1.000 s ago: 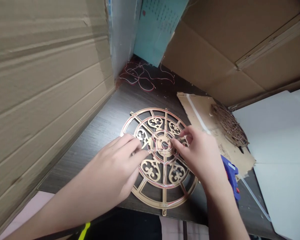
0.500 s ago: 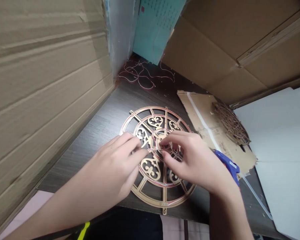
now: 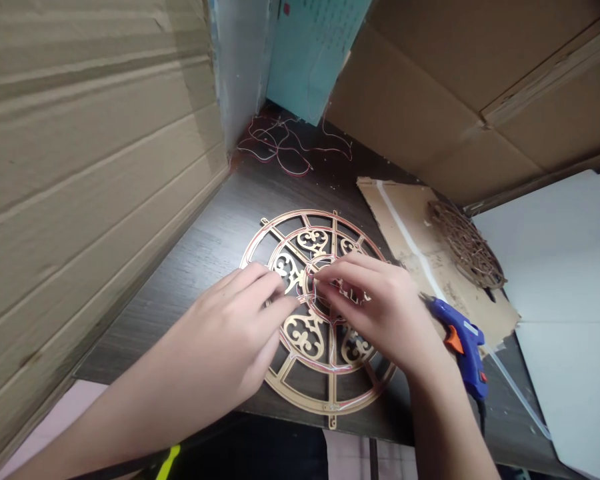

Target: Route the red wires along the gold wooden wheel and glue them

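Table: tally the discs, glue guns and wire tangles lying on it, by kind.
Discs: 2 (gold disc, brown disc)
Glue gun: 1
Wire tangle: 1
Total: 4

A round gold-tan fretwork wheel (image 3: 305, 333), outlined in red, lies flat on the dark table (image 3: 200, 267).

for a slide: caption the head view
Left hand and right hand on a gold fretwork disc, glue gun beside
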`<state>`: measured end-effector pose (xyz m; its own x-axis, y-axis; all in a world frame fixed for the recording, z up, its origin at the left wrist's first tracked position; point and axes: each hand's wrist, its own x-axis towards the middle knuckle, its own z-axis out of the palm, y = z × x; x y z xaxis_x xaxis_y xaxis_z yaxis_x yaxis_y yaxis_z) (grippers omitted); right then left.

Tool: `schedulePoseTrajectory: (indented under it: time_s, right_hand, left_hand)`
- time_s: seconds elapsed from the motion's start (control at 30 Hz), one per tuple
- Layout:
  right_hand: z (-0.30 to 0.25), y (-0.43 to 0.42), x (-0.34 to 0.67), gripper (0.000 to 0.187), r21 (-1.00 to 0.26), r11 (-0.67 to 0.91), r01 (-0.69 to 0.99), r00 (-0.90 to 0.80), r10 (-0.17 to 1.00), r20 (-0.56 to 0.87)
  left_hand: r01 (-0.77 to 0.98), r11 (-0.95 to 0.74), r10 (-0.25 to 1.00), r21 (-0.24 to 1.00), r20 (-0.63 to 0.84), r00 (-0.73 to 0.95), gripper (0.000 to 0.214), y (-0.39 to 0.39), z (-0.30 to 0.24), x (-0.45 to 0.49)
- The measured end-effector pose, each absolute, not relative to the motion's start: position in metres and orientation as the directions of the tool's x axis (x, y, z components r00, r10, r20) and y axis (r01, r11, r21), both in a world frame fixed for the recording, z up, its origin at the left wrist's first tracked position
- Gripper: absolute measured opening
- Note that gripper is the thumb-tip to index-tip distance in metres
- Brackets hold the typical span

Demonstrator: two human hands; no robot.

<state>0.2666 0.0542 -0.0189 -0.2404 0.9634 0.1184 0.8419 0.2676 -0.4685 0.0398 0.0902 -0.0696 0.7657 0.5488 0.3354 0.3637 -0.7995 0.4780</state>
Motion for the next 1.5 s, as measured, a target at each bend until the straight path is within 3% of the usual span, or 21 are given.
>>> schedulePoseTrajectory:
  time_s: [0.2,0.47,0.7,1.03,1.5]
  right_hand:
    - [-0.018,0.048,0.266,0.017,-0.476,0.276,0.835,-0.244,0.961,0.13]
    - [-0.014,0.049,0.267,0.022,-0.485,0.226,0.845,-0.251,0.968,0.014]
    - [-0.017,0.055,0.269,0.019,-0.559,0.242,0.793,-0.271,0.962,0.033]
    - [-0.017,0.057,0.27,0.019,-0.568,0.239,0.788,-0.266,0.963,0.035]
    - [-0.02,0.059,0.267,0.012,-0.576,0.27,0.772,-0.293,0.955,0.055]
  left_hand:
    - [0.364,-0.796,0.552,0.484,0.333,0.765,0.036,0.09,-0.07,0.039]
    - [0.359,-0.803,0.546,0.475,0.348,0.762,0.039,0.089,-0.07,0.038]
    - [0.365,-0.807,0.547,0.465,0.354,0.758,0.038,0.09,-0.071,0.039]
    - [0.337,-0.806,0.559,0.487,0.439,0.704,0.028,0.092,-0.07,0.049]
    - [0.357,-0.797,0.55,0.486,0.341,0.762,0.036,0.091,-0.068,0.04]
